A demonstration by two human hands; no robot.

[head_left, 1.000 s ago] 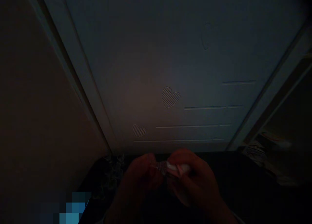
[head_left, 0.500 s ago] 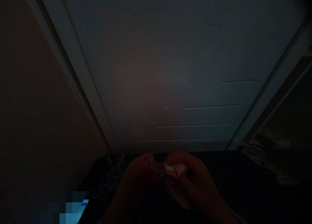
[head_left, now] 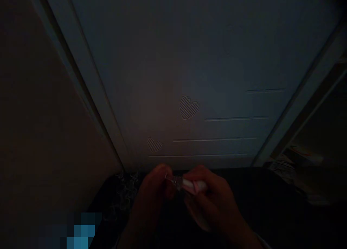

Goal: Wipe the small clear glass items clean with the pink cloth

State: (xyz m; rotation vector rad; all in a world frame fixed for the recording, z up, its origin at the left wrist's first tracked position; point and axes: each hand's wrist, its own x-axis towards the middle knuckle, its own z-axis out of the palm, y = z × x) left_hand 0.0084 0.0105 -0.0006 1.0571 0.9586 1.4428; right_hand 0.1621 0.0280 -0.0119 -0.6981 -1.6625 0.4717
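The scene is very dark. At the bottom centre, my right hand point(head_left: 214, 191) is closed around a small white and pink stick-like object point(head_left: 191, 185), its exact kind unclear in this light. A clear, shiny piece point(head_left: 177, 182) sits at the object's left end. My left hand point(head_left: 155, 185) pinches at the far side of that clear piece, with its fingers curled. Whether the clear piece is a wrapper or a hard part cannot be made out.
A pale door point(head_left: 162, 61) with carved hearts and grooved lines rises ahead. A wall point(head_left: 48, 133) stands to the left. On the dark surface at left are pale ring-like outlines point(head_left: 126, 194). Crumpled pale items point(head_left: 287, 166) lie at right. A blurred blue glow shows lower left.
My left fingers have shifted slightly up and left on the clear piece, which shows more between the hands. My right hand has barely moved.
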